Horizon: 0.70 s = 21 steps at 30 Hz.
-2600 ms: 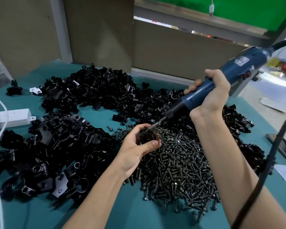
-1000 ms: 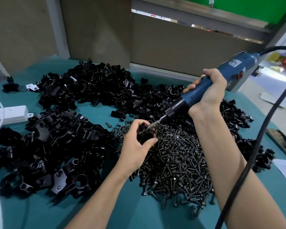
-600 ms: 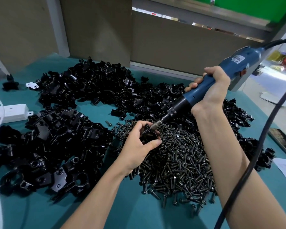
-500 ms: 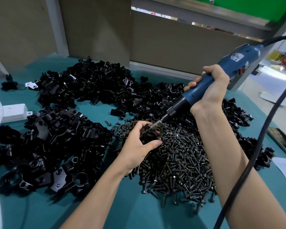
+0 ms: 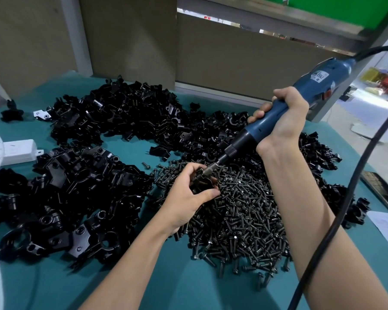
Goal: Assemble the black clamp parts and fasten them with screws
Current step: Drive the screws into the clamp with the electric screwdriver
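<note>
My left hand [image 5: 188, 193] was curled around a small black clamp [image 5: 202, 185], thumb and fingers pinching it over a heap of dark screws [image 5: 244, 211] that lay between my forearms. My right hand [image 5: 282, 121] was wrapped tight around a blue electric screwdriver [image 5: 323, 74], angled down toward my left hand with its bit touching the clamp. Loose black clamp parts [image 5: 76, 186] lay piled left of my left hand and beyond both hands on the green table [image 5: 188, 287].

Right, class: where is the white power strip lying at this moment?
In the head view, the white power strip lies on the teal table at the far left, just left of the nearer pile of black clamp parts.
</note>
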Available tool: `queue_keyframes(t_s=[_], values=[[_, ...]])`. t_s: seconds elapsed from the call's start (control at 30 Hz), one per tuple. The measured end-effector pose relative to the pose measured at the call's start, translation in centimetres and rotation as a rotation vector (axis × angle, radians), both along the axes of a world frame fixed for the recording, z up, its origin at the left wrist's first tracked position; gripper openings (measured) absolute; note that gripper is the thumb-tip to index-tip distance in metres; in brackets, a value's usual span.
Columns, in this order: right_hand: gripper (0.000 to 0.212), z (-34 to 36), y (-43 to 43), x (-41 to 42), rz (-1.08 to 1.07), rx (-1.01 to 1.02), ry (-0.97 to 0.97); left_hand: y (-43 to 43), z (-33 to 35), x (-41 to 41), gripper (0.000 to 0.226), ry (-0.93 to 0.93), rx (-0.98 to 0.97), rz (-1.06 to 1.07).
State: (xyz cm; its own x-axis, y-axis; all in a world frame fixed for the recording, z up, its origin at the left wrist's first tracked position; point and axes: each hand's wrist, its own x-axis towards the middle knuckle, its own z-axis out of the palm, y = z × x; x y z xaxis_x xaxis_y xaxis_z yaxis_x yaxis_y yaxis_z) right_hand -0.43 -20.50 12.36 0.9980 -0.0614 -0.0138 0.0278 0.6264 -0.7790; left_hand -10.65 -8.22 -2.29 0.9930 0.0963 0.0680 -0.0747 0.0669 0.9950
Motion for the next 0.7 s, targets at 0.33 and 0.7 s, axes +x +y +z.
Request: queue_keyframes(t_s=[0.33,0.7], values=[[0.017,-0.03,0.59,0.08,-0.012,-0.012,-0.004,0.09,-0.22,0.11,0.04,0.016,-0.017,0.023],[0.016,-0.04,0.98,-0.02,-0.004,-0.024,-0.002,0.03,-0.23,0.09,0.042,0.02,-0.045,0.047]])
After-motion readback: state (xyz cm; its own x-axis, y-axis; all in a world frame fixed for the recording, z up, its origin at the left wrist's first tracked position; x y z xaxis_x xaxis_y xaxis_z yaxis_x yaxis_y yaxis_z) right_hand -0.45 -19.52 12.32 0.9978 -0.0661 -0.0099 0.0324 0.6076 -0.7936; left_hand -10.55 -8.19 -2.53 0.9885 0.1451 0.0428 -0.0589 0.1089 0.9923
